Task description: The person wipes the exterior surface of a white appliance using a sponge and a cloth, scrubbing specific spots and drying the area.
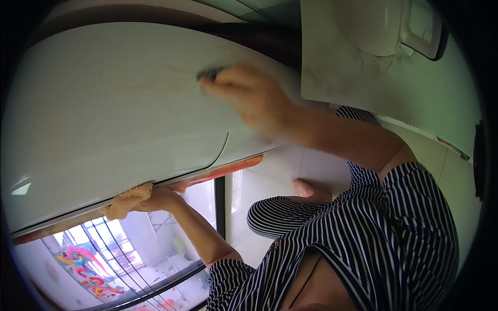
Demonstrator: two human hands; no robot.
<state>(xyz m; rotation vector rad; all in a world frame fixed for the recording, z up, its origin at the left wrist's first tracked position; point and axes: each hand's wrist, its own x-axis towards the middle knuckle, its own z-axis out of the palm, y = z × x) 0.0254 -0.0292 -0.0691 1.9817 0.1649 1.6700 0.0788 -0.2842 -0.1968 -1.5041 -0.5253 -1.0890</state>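
Note:
My right hand (253,93), blurred, holds a small dark object (210,74) against a large, curved, glossy white panel (116,109). Its kind is not clear. Faint brownish smears and thin streaks mark the panel left of and around that object. Down at the panel's lower edge, my left hand (161,198) grips a tan terry cloth (130,200), bunched over the edge. Part of the left hand's fingers is hidden by the edge and cloth. A reddish-orange strip (233,169) runs along beneath this edge.
Another white panel (373,81), with dark smudges and a raised frame-like part (422,31), stands at the upper right. Below are pale floor tiles (280,163) and my foot (307,190). A dark-framed pane (220,206) with colorful decorations lies at the lower left.

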